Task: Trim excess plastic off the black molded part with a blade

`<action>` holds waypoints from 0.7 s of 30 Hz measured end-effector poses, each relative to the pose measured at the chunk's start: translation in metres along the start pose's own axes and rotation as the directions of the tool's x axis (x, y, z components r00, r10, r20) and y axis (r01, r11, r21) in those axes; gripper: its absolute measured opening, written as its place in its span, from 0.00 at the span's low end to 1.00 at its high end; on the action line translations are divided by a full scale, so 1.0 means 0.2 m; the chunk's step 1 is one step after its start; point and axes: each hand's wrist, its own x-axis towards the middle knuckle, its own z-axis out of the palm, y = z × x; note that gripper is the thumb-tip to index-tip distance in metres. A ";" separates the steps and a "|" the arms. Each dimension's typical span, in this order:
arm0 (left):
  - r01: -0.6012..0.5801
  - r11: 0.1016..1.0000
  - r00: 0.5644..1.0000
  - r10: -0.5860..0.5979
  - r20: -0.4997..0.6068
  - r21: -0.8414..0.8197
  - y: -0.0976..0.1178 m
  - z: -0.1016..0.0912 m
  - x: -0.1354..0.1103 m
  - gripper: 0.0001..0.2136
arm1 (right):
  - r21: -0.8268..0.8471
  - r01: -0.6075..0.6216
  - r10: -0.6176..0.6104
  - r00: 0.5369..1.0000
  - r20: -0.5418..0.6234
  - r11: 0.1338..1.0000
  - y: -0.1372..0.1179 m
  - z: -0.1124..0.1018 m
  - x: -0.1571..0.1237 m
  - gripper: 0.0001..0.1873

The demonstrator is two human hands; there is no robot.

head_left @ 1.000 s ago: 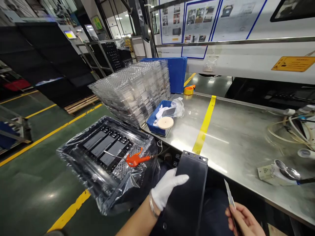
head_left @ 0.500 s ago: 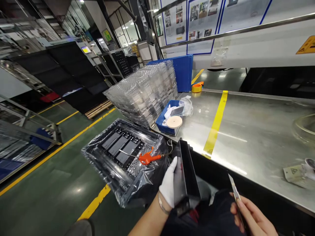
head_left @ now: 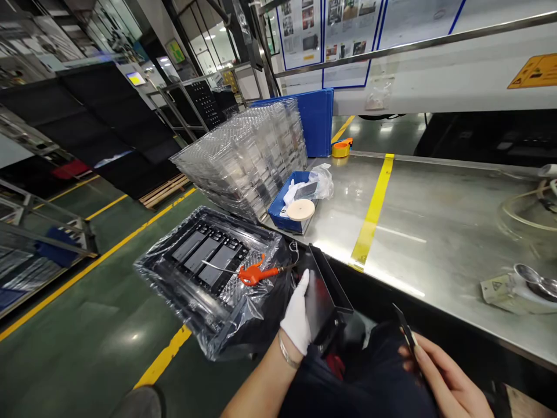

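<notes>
Far to my left, a black tray (head_left: 204, 255) sits wrapped in clear plastic, with dark flat panels lying in its slots. An orange air blow gun (head_left: 255, 273) rests on the wrapping at the tray's right side, its thin metal nozzle pointing left across the panels. Behind the tray, at the left end of the steel table (head_left: 435, 232), stands a stack of clear plastic trays (head_left: 248, 157), and just to its right a small blue bin (head_left: 282, 217) holds a round pale disc (head_left: 300, 209) and a bit of crumpled plastic bag. A roll of yellow tape (head_left: 340, 148) lies farther back by a blue panel, and a yellow stripe (head_left: 372, 212) runs across the tabletop.

My left hand (head_left: 297, 316), in a white glove, is closed around the edge of a black flat panel (head_left: 324, 293); I hold it tilted, nearly edge-on, over my lap just in front of the table's edge and just beside the wrapped tray. My fingers lie along its left face, thumb side hidden behind it.

My right hand (head_left: 444, 377), bare, is pinched shut on a thin blade tool (head_left: 407, 331), whose point sticks up and to the left, well apart from the panel. Far right on the table are a small labelled box (head_left: 496, 288) and a shiny metal fitting (head_left: 533, 278)
</notes>
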 end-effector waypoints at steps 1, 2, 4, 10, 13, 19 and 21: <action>0.022 1.000 1.000 -0.022 0.003 -0.002 0.00 -0.02 0.01 0.17 | -0.044 0.057 -0.058 0.998 -0.032 0.997 -0.03 0.00 0.00 0.23; 0.043 0.999 0.999 -0.043 0.014 -0.010 0.01 -0.04 0.03 0.19 | -0.085 0.125 -0.129 0.990 -0.050 0.989 -0.06 -0.01 -0.01 0.21; 0.047 0.998 0.998 -0.046 0.036 -0.037 0.03 -0.05 0.04 0.21 | -0.141 0.267 -0.275 0.960 -0.046 0.953 -0.11 -0.01 -0.02 0.17; -0.126 0.991 0.989 0.121 -0.086 -0.053 0.08 -0.03 0.02 0.20 | -0.242 0.603 -0.562 0.797 0.219 0.760 -0.23 0.02 -0.03 0.07; -0.107 0.991 0.993 0.103 -0.049 -0.078 0.07 -0.03 0.01 0.19 | -0.194 0.641 -0.542 0.745 0.388 0.742 -0.25 0.07 -0.02 0.07; -0.140 0.982 0.989 0.133 -0.061 -0.129 0.07 -0.03 0.03 0.17 | -0.181 0.616 -0.406 0.683 0.608 0.767 -0.27 0.11 -0.03 0.06; -0.161 0.979 0.985 0.152 -0.083 -0.123 0.07 -0.03 0.03 0.17 | -0.219 0.628 -0.425 0.704 0.570 0.747 -0.28 0.10 -0.03 0.07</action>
